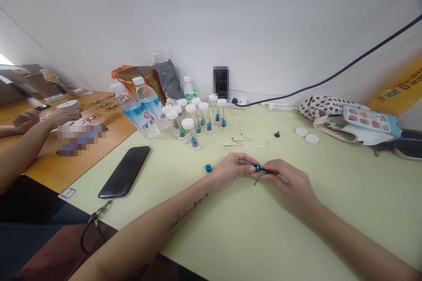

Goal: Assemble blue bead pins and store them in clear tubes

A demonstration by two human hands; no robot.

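several capped vials (pixel 191 134) of blue and green parts, fingers (pixel 248 167) clamped on a blue piece (pixel 256 167)

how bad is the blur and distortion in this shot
Head view: wide-angle distortion bows the table edge; pixelation hides a patch on the desk and an upright thing by the wall; light is even, soft shadow under the right hand.

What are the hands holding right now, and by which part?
A small blue-and-black part: the left hand pinches its blue end, the right hand its dark end. A thin metal pin juts below.
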